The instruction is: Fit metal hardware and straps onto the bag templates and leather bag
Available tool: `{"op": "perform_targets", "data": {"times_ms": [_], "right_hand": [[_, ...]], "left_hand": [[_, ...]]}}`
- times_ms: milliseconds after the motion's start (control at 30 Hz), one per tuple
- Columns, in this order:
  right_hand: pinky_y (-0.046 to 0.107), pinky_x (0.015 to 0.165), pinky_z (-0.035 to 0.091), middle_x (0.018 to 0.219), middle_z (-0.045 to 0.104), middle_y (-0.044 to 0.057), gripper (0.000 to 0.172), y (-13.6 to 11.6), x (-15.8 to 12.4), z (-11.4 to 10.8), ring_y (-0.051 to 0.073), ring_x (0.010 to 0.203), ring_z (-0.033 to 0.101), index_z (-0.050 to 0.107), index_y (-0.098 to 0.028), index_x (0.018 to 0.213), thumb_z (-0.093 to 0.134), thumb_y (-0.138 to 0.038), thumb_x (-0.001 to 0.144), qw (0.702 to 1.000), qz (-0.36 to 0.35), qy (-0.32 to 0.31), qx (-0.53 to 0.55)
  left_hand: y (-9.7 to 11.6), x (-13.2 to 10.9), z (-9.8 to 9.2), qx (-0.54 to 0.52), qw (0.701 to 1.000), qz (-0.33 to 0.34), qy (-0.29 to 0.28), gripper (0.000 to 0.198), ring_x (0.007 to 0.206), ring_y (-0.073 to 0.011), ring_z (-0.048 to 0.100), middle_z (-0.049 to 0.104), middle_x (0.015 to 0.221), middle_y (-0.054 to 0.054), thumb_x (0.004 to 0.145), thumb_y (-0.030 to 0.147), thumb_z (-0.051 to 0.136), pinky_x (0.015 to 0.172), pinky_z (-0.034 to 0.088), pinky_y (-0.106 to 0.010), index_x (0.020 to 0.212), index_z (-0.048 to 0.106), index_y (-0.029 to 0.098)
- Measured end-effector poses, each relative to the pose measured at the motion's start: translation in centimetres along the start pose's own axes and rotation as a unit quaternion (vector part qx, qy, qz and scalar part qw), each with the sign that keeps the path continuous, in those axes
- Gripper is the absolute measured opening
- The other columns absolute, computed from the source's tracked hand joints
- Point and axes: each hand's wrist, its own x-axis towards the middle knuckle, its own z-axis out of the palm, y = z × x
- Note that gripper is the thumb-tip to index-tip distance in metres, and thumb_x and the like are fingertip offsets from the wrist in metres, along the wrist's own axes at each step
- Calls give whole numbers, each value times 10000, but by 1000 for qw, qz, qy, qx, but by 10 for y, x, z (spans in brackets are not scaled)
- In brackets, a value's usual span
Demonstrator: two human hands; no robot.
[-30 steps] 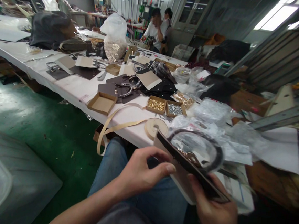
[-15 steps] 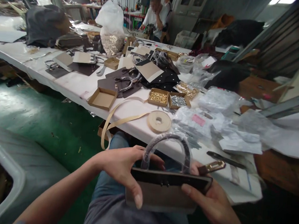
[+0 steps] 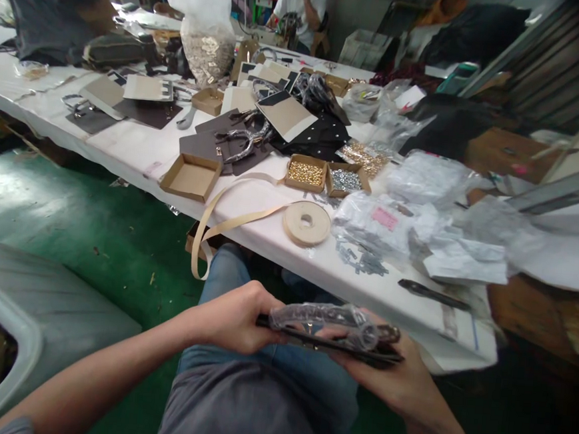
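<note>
A dark handbag panel (image 3: 310,339) with a plastic-wrapped handle (image 3: 322,316) is over my lap, seen nearly edge-on. My left hand (image 3: 241,317) grips its left end, thumb along the near side. At the other end, my right hand (image 3: 387,372) is closed round the panel, partly hidden beneath it. The wrapped handle lies toward the far side, between the hands. Just beyond, on the table's near edge, are a roll of beige tape (image 3: 291,227) and a heap of small metal strips (image 3: 361,257).
The white-covered table (image 3: 247,240) holds a box of gold hardware (image 3: 305,173), a box of silver hardware (image 3: 345,180), a cardboard tray (image 3: 191,177) and plastic bags (image 3: 390,215). A black tool (image 3: 431,294) lies at right. A grey bin (image 3: 34,331) stands left. A person (image 3: 298,7) sits across.
The handbag panel has tipped from showing its beige face to nearly edge-on, and its handle has dropped from upright. My left hand has closed on the left end. The view has tilted down.
</note>
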Motion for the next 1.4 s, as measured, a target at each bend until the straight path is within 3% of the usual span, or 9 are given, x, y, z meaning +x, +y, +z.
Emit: {"op": "perform_targets", "data": {"times_ms": [100,233,367,567,667,833,1033,1200,1400], "right_hand": [[358,763,663,1011,862,86,241,-1,3,-1,309,908,816,862,-235,999,991,-401,881,998,16,3,-54],[351,795,674,1045,874,88,334,7,10,2,301,934,837,814,-225,1138,951,-442,924,998,56,7,-9],[365,839,675,1112,875,90,540,14,14,0,314,987,836,783,-231,1338,972,-466,890,998,63,10,9],[349,827,631,1037,862,66,416,13,44,-8,286,943,803,842,-224,1155,948,-538,902,995,80,41,-43],[357,858,624,1088,876,72,491,17,83,-14,296,986,804,846,-227,1168,991,-557,835,993,79,84,-7],[370,818,623,1100,880,89,628,21,163,-32,290,937,801,835,-213,1138,1077,-519,646,984,76,143,77],[339,739,595,987,863,70,576,27,236,-52,242,828,766,818,-194,1010,1095,-421,559,978,72,178,79],[362,758,616,1058,872,94,676,47,263,-54,284,904,792,797,-204,1110,1085,-440,545,971,81,225,13],[465,946,619,1243,851,175,807,56,268,-52,392,1121,798,756,-194,1317,1032,-534,639,938,72,268,-205]], "left_hand": [[-2,3,4,-45,999,-12,-2,235,862,-203,760,844,963,-15,978,170,755,764,555,-257,1143,921,176],[-4,11,3,-77,996,-38,6,340,1014,-252,781,873,1086,-32,969,192,749,883,595,-294,1263,921,209],[-14,18,-2,-138,987,-80,-21,321,901,-230,753,868,1015,-47,921,293,854,823,577,-285,1210,934,181],[-34,45,-16,-176,974,-142,10,351,774,-185,692,831,918,-51,858,345,905,722,512,-260,1138,910,134],[-33,77,-39,-144,975,-159,62,304,768,-181,692,823,918,-48,834,320,884,695,493,-254,1070,887,127],[-25,137,-95,-66,969,-206,120,354,790,-218,730,845,963,-68,771,349,918,674,528,-287,1068,873,162],[-34,183,-147,140,949,-226,171,375,629,-174,587,733,743,-28,785,518,940,548,355,-305,790,752,194],[-50,204,-162,220,929,-240,178,457,634,-178,580,693,697,-20,783,573,951,570,338,-327,735,682,206],[-73,214,-154,266,910,-260,186,442,736,-215,666,793,836,-76,839,592,910,625,396,-324,843,785,168]]}}
